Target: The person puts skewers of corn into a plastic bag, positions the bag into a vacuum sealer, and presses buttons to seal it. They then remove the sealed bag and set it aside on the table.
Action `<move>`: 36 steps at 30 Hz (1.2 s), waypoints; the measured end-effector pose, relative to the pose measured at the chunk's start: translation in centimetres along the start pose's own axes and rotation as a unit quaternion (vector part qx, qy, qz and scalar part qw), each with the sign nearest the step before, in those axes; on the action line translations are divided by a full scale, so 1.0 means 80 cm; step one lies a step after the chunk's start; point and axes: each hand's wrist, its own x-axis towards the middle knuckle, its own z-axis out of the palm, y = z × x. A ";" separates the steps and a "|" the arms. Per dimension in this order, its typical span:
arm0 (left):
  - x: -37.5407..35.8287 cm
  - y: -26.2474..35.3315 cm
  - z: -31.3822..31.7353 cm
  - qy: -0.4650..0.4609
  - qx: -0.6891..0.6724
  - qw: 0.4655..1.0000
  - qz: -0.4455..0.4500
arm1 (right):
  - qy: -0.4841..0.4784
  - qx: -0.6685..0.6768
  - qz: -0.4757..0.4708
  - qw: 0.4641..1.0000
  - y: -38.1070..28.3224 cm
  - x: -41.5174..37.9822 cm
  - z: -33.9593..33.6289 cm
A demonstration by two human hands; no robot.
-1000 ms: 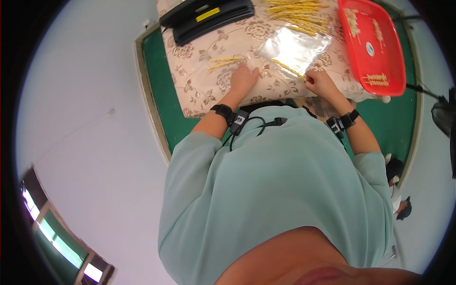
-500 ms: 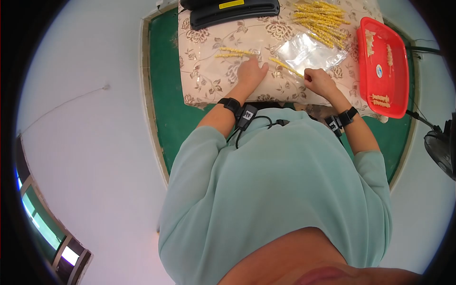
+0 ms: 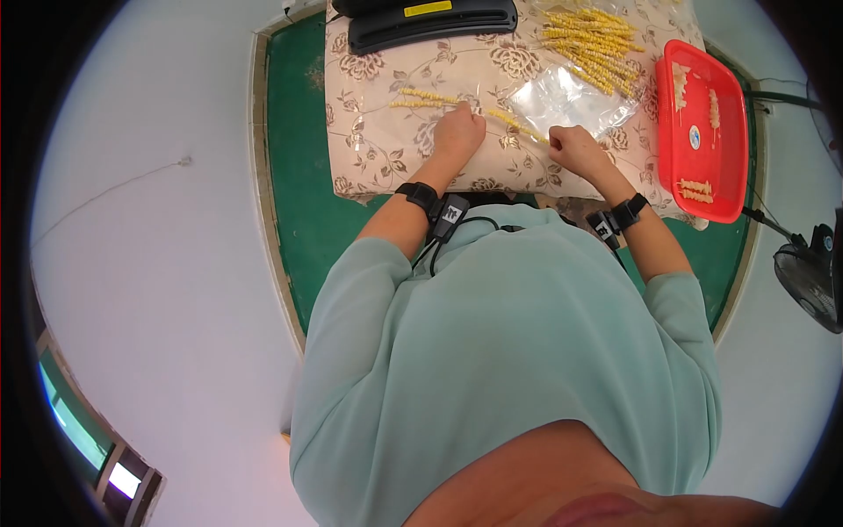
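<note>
My left hand (image 3: 459, 133) rests low over the flowered tablecloth, its fingers curled at the right ends of two yellow food skewers (image 3: 421, 98) lying side by side. The fingertips partly hide those ends. In my right hand (image 3: 580, 151), closed like a fist, is the end of another yellow skewer (image 3: 516, 125). That skewer slants up to the left, its far tip close to my left hand. Beyond my right hand lies a clear plastic bag (image 3: 562, 101), flat and shiny. A pile of yellow skewers (image 3: 593, 48) sits behind and partly on the bag.
On the right stands a red plastic basin (image 3: 707, 198) holding several pale skewers. A black machine with a yellow label (image 3: 430, 31) is at the back left of the table. A black fan (image 3: 808, 281) is at the far right.
My right hand has brought its skewer slightly left, nearer my left hand. The left thumb, which stuck out before, is now tucked closer. The whole view has shifted a little.
</note>
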 end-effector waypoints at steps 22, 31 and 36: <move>-0.019 0.012 -0.018 0.042 -0.142 0.985 0.089 | 0.051 0.106 -0.117 0.986 -0.059 0.115 0.096; -0.009 0.005 -0.025 0.003 -0.118 0.991 0.060 | 0.233 0.348 0.100 0.903 0.011 0.119 0.025; -0.004 0.005 -0.027 -0.011 -0.117 0.989 0.085 | 0.366 0.607 0.209 0.674 0.075 0.154 -0.048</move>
